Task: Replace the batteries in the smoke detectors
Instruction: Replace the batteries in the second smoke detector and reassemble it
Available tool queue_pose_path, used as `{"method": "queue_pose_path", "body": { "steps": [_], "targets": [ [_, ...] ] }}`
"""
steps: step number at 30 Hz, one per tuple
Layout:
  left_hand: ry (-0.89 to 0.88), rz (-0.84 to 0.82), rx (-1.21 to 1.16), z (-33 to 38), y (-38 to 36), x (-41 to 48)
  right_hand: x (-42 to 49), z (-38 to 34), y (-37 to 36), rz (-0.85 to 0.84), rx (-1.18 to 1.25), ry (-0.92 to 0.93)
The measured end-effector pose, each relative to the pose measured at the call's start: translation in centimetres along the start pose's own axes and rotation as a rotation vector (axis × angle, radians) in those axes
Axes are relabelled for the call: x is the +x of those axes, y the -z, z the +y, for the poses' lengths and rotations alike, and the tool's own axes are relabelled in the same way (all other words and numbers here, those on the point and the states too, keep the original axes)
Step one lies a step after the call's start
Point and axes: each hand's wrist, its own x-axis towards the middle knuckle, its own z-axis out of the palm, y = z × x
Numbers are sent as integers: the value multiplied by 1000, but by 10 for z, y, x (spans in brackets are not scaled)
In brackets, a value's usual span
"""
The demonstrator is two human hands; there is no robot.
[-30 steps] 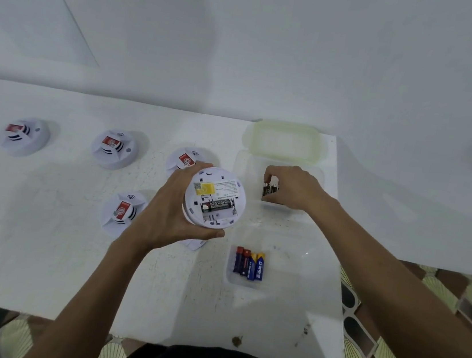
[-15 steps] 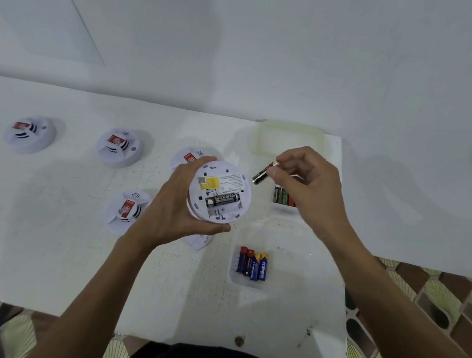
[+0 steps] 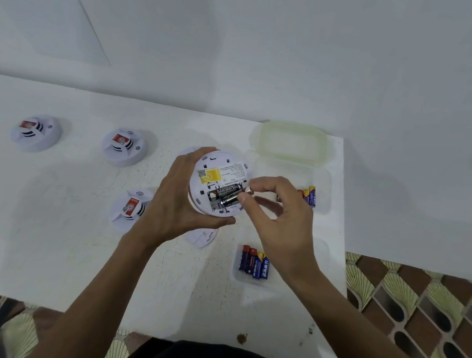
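Observation:
My left hand (image 3: pixel 176 201) grips a white smoke detector (image 3: pixel 217 187) above the table, its back with the yellow label and open battery bay facing me. One black battery lies in the bay. My right hand (image 3: pixel 278 223) pinches a second black battery (image 3: pixel 230 199) by its end, tilted into the bay beside the first. A detached white cover (image 3: pixel 201 236) lies on the table under the held detector. Several blue and red batteries (image 3: pixel 254 262) lie in a shallow clear tray. More batteries (image 3: pixel 308 195) sit in a clear box (image 3: pixel 322 187) behind my right hand.
Three more white smoke detectors with red labels stand on the white table (image 3: pixel 42 228): at far left (image 3: pixel 35 133), left of centre (image 3: pixel 123 146), and nearer me (image 3: pixel 128 209). The box's pale green lid (image 3: pixel 289 140) lies by the wall. The table's right edge drops to patterned floor (image 3: pixel 421 308).
My right hand lifted a black battery out of the clear box, carried it left, and now holds it in the detector's bay. The left hand kept hold of the detector.

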Motion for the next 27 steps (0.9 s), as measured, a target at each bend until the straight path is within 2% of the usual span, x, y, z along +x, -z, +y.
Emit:
{"method": "queue_pose_path", "body": {
  "steps": [10,16,21,27],
  "targets": [
    [-27,102,24,1,2,5,-2,9,-11,81,-135,200],
    [-24,89,-2,4,1,4,-3,13,-7,116,-279,379],
    [11,78,-50,7,4,-1,-2,7,4,68,-324,462],
    [28,116,-45,9,10,1,-6,12,3,-131,-486,518]
  ]
}}
